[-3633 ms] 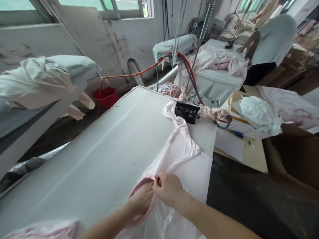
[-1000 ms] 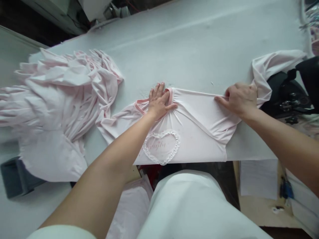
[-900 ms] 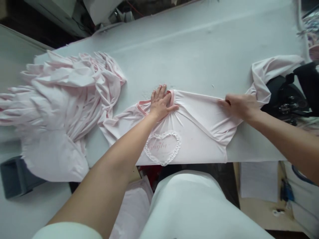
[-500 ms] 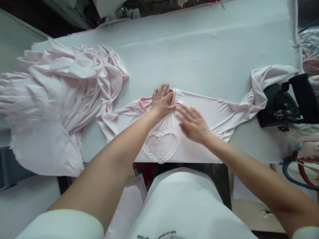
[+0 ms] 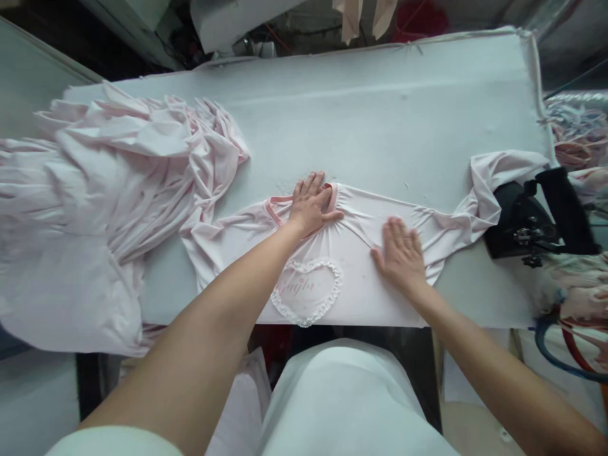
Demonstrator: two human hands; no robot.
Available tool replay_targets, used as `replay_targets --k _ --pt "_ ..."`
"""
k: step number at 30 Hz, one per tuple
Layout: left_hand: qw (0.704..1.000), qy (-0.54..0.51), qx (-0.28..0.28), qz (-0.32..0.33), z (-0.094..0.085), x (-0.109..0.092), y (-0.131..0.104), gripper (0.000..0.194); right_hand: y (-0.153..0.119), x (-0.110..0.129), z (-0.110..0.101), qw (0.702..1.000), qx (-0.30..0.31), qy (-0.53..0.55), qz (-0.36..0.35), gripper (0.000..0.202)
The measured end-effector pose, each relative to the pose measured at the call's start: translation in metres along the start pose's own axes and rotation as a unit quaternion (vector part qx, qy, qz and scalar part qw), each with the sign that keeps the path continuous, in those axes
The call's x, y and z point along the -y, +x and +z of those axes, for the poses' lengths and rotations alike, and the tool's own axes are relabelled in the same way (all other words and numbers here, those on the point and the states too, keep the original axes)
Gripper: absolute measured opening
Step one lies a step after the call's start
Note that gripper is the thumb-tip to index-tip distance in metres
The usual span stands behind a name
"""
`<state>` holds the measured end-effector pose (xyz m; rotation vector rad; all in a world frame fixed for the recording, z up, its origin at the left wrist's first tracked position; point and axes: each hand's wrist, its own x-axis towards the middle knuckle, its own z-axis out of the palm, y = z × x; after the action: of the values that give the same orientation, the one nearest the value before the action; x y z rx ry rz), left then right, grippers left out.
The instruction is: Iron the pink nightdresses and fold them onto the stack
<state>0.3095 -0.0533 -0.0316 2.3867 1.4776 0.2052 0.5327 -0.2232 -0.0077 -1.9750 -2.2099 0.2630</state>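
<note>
The pale pink top [image 5: 363, 297] lay along a 9-to-3 o'clock axis, sleeves spread, its neckline toward 12 and its frilled heart [image 5: 306, 292] near the table's [image 5: 332, 126] 6 o'clock edge. It lay beneath both palms: the right hand [image 5: 401, 256] flat, fingers slightly parted, on its 3 o'clock side, the left hand [image 5: 311, 212] spread across the neckline; the black iron [image 5: 515, 221] stood at 3 beside one sleeve, the heaped pink cloth [image 5: 95, 171] at 10.
</note>
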Motion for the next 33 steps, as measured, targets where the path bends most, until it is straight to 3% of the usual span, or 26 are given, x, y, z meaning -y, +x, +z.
replay_targets --k 2,7,11,13,17,21,23,26,30,33 --pt "1.000 -0.003 -0.004 0.004 0.000 0.000 0.000 0.080 -0.006 0.016 -0.001 0.996 -0.038 0.006 0.082 0.078" --pt "1.000 0.003 -0.009 0.002 0.000 -0.001 -0.001 0.078 -0.017 0.078 0.005 0.995 0.007 0.093 0.037 0.076" --pt "1.000 0.011 -0.015 0.001 -0.003 -0.002 -0.003 0.077 -0.020 0.077 0.004 0.979 -0.042 0.090 0.178 0.078" --pt "1.000 0.020 -0.018 0.005 -0.005 -0.003 -0.004 0.075 -0.018 0.080 0.006 0.975 -0.047 0.107 0.190 0.081" --pt "0.999 0.046 -0.025 0.015 -0.009 -0.005 -0.007 0.068 -0.001 0.100 0.014 0.980 -0.025 0.134 0.146 0.082" --pt "0.997 0.060 -0.040 0.023 -0.009 -0.003 -0.008 0.066 0.016 0.104 0.004 0.954 -0.081 0.080 0.276 0.067" --pt "0.997 0.066 -0.039 0.027 -0.010 -0.003 -0.009 0.067 0.021 0.107 -0.008 0.954 -0.051 0.071 0.288 0.057" --pt "0.997 0.071 -0.026 0.029 -0.013 -0.004 -0.010 0.068 0.028 0.115 -0.020 0.953 0.041 0.071 0.290 0.051" --pt "0.997 0.073 -0.026 0.026 -0.016 -0.006 -0.012 0.070 0.031 0.122 -0.021 0.906 0.061 0.026 0.417 0.060" --pt "0.996 0.071 -0.032 0.040 -0.017 -0.004 -0.013 0.070 0.032 0.130 -0.016 0.921 0.098 0.045 0.373 0.067"
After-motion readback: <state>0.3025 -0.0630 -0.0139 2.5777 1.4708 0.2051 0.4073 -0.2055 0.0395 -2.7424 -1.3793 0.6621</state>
